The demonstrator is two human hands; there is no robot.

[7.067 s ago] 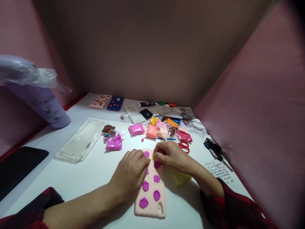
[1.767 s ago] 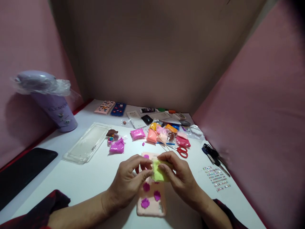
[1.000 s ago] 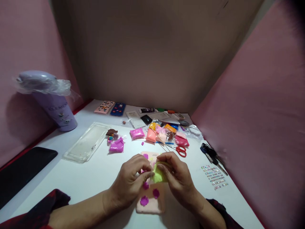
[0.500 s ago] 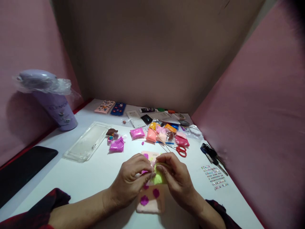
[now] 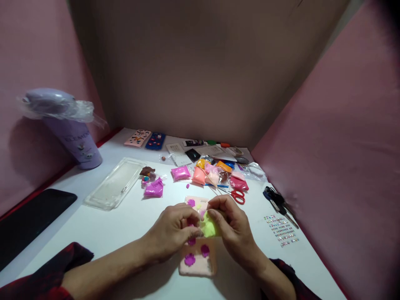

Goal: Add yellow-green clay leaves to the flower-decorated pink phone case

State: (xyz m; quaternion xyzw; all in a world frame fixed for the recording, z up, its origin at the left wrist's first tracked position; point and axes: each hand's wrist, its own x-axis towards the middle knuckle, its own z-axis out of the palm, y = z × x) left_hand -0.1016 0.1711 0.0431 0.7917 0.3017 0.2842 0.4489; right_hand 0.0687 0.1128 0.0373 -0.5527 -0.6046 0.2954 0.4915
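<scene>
The right hand (image 5: 237, 229) grips a packet of neon-yellow clay (image 5: 210, 227) between thumb and fingers. The left hand (image 5: 165, 233) is partly closed at the packet's opposite side and appears to pinch its clear film, though the film is too faint to trace fully. The two-sided hold probably keeps the soft packet steady and its edge accessible. The packet is above the middle of a pale-pink phone case (image 5: 203, 269) and hides part of it.

The case lies flat on the desk (image 5: 134, 237), decorated face up—likely to keep the magenta clay flowers (image 5: 189, 259) exposed and within reach. Its long axis runs away from the person, with the camera-cutout end nearest the body. The packet's long axis cannot be determined behind the fingers.

Beyond the case, red-handled scissors (image 5: 239, 196) lie to the right; an opened magenta clay packet (image 5: 153, 188) lies to the left.
</scene>
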